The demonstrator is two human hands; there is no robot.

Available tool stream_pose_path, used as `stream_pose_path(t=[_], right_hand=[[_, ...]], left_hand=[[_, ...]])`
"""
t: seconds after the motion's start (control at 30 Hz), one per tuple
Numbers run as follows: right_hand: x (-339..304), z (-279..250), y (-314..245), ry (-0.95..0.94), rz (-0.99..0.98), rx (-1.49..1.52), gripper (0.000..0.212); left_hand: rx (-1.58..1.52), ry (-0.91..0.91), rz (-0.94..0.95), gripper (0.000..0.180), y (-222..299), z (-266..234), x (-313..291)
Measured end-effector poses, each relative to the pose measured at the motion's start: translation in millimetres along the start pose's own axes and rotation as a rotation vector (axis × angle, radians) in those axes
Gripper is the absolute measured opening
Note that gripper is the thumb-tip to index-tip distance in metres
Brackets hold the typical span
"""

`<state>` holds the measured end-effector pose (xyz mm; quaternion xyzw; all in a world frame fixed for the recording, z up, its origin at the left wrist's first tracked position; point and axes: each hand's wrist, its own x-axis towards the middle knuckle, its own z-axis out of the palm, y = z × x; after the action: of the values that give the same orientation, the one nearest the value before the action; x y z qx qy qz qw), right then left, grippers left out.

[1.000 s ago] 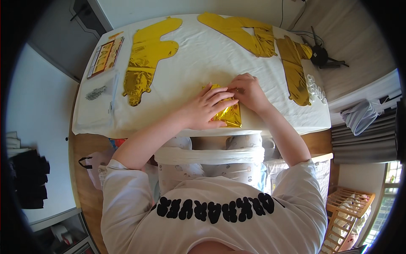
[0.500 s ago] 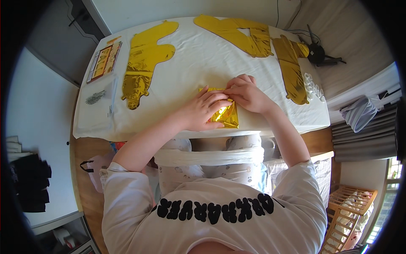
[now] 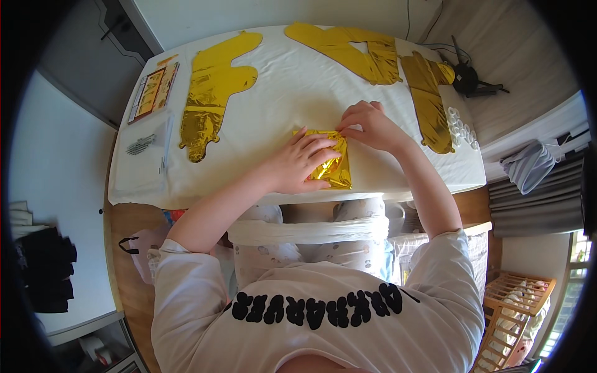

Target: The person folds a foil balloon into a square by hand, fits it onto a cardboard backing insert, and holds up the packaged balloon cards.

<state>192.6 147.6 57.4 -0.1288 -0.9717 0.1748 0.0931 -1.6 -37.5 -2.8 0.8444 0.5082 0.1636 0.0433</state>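
White table (image 3: 273,112): cloth-covered, beside a pale wall.
Folded gold foil (image 3: 341,173): at the table's near edge, about midway along.
Foil's feel: probably light, limp, slick and quick to crease; best steadied under a flat palm and taken by a corner.
Left hand (image 3: 298,163): at the table's near edge, fingers loosely spread on the foil, gripping nothing.
Right hand (image 3: 374,128): slightly farther in, fingers curled, thumb near forefinger by the foil; cannot tell whether they pinch it.
Flat gold foil shape (image 3: 217,81): along the table's left side.
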Motion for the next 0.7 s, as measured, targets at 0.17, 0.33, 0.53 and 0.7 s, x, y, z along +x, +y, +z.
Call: stream_pose_path(t=[0.17,0.33,0.53,0.7], right_hand=[[1,2,-4,0.002,0.018,-0.028,0.007],[-4,9,-4,0.135,-0.056,-0.001,0.005],[-9,10,3,0.196,-0.246,-0.106,0.009],[-13,7,12,0.195,-0.377,-0.194,0.013]], left_hand=[[0.008,0.013,0.012,0.066,-2,2,0],[0.028,0.017,0.015,0.064,-2,2,-1],[0.004,0.020,0.004,0.064,-1,2,-1],[0.000,0.015,0.000,0.064,0,2,-1]])
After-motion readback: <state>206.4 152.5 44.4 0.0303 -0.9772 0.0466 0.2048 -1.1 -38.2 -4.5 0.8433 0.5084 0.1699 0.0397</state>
